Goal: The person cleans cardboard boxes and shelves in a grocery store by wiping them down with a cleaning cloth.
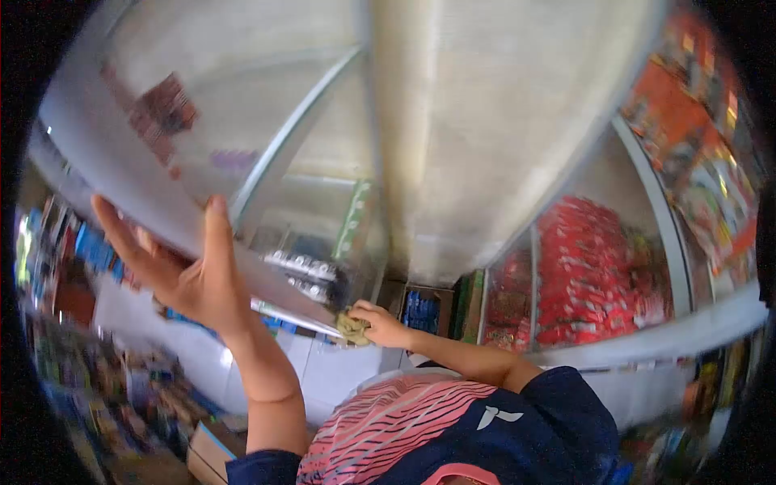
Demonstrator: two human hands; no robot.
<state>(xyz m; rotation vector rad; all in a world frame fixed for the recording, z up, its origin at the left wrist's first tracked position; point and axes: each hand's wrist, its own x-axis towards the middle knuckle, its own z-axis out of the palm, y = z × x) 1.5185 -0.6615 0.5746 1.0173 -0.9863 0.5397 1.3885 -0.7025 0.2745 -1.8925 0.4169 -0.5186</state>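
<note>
My left hand (182,275) is raised at the left with its fingers spread, against or close to the edge of a pale, glossy panel (145,174). Contact there is hard to make out. Nothing shows in this hand. Lower and near the middle, my right hand (380,325) holds a crumpled yellow-green cloth (352,326) at the panel's lower end. Behind the panel stands a glass case (315,121) with a metal frame, and small packaged goods (299,267) show through it.
Red packets (586,271) fill a glass-fronted section at the right. Orange and clear packages (703,162) hang at the far right. Many blurred goods (121,388) lie at the lower left, near an open cardboard box (212,453). White floor tiles (319,372) show below.
</note>
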